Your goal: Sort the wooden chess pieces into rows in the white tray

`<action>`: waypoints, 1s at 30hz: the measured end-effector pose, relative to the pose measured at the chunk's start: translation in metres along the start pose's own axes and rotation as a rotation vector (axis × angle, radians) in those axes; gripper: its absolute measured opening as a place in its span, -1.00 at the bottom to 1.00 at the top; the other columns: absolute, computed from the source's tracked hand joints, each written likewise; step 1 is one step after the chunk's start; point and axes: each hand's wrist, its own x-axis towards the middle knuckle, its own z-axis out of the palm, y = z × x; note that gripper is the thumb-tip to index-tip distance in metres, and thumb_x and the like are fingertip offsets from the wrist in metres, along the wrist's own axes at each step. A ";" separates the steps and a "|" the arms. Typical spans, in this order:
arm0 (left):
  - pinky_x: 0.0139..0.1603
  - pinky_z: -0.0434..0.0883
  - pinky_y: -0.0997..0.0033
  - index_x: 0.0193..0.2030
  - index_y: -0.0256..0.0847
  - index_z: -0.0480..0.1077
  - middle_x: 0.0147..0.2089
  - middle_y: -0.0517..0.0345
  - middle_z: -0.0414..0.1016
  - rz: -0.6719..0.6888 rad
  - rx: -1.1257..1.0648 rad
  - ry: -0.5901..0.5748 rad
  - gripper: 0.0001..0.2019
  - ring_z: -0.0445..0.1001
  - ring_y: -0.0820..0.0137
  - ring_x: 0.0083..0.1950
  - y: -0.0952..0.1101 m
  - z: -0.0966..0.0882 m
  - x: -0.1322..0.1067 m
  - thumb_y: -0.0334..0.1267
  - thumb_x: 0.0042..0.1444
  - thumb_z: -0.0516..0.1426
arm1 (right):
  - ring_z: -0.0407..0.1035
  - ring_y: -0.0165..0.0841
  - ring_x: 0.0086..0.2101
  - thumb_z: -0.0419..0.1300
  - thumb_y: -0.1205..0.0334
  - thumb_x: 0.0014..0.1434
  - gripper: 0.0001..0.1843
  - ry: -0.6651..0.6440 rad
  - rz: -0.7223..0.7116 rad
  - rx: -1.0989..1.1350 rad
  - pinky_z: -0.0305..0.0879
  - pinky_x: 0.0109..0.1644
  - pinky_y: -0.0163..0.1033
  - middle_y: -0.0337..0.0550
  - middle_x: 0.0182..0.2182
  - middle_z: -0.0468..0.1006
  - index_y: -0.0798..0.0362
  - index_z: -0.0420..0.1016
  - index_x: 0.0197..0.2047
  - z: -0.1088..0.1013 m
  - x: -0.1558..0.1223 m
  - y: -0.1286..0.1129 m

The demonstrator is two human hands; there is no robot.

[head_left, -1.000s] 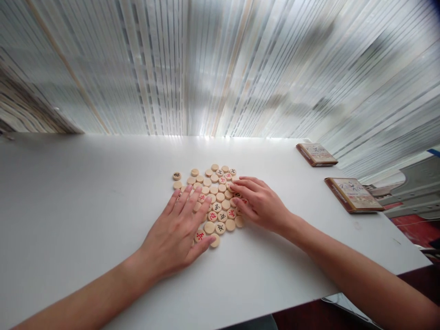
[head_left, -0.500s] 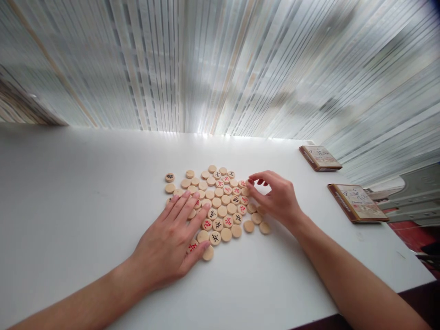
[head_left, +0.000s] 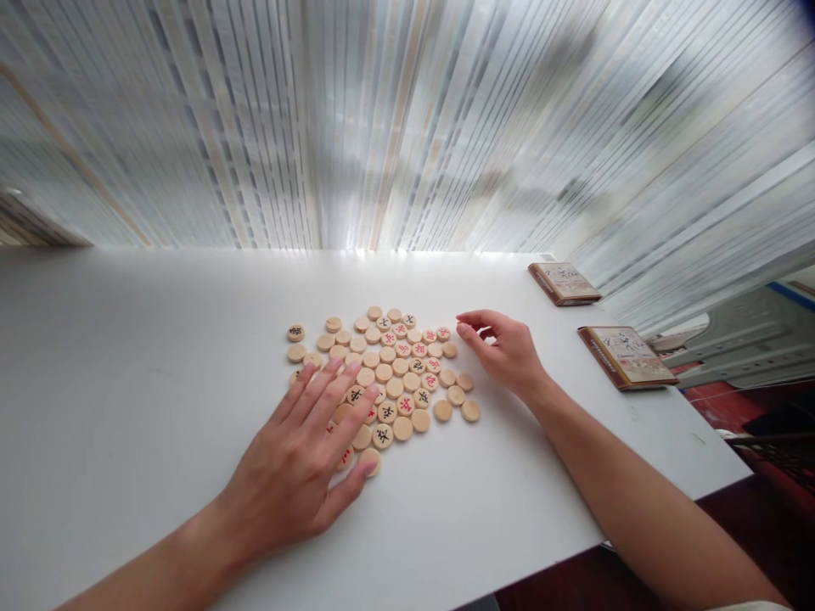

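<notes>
Round wooden Chinese chess pieces [head_left: 394,388] lie close together in one layer on the white table, some showing red or black characters and others plain faces. My left hand [head_left: 296,450] rests with spread fingers over the lower left of the group, covering several pieces; its thumb touches a plain piece [head_left: 370,463] at the near edge. My right hand [head_left: 506,344] is just right of the group, thumb and index tips close together in a pinch, with no piece visible between them. The nearest red-marked piece [head_left: 443,333] lies left of those fingertips.
Two flat boxes with printed lids, a farther box [head_left: 564,283] and a nearer box [head_left: 627,356], lie toward the table's right edge. A striped translucent curtain [head_left: 356,127] hangs behind the white table [head_left: 159,339]. A grey chair back [head_left: 739,339] stands beyond the right edge.
My right hand has drawn away from the red-marked pieces at the group's right side. My left fingers have shifted slightly over the pieces. The whole view has turned a little to the right.
</notes>
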 end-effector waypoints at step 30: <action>0.59 0.00 -0.48 0.60 -0.30 0.19 0.65 -0.43 0.07 -0.337 0.106 -0.157 0.07 -0.02 -0.31 0.67 -0.010 0.013 0.018 0.45 0.17 0.20 | -0.40 0.33 0.59 0.36 -0.62 0.00 0.42 -0.465 -0.289 -0.395 -0.20 0.55 0.58 0.19 0.65 -0.16 -0.11 -0.07 0.68 0.029 -0.045 -0.038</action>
